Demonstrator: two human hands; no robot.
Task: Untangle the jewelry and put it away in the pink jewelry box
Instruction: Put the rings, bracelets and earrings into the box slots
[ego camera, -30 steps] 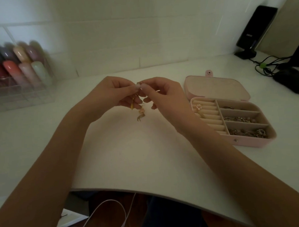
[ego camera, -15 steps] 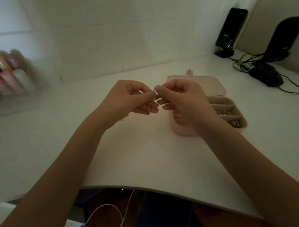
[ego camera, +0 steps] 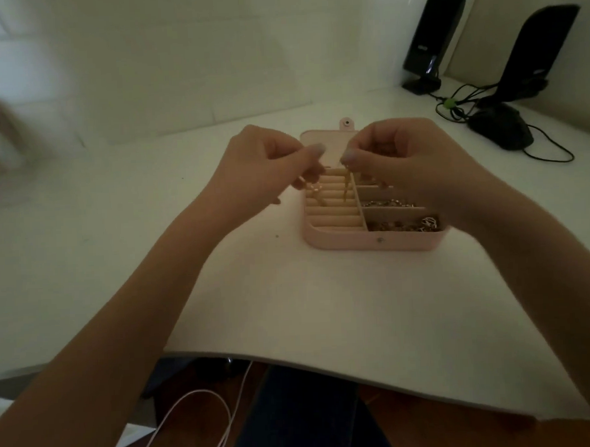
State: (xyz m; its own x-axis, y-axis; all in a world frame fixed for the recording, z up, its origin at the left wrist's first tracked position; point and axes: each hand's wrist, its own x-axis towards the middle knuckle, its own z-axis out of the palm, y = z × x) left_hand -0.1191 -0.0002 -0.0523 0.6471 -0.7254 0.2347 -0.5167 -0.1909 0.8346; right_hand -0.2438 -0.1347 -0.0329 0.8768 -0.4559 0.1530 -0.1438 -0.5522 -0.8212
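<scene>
Both hands hung over the open pink jewelry box (ego camera: 372,242) in the middle of the desk (ego camera: 290,308). The left hand (ego camera: 261,170) pinched one small gold piece (ego camera: 314,190); the right hand (ego camera: 406,161) pinched another gold piece (ego camera: 346,184), dangling above the ring rolls. Pinches that light could slip, dropping a piece into the wrong compartment or letting both swing together and re-tangle.

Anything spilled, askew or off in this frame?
Nothing stands out. The pink jewelry box lies open and flat on the desk, its jewelry inside the compartments. The left hand and right hand each pinch a small gold piece above the ring rolls. No spill shows.
</scene>
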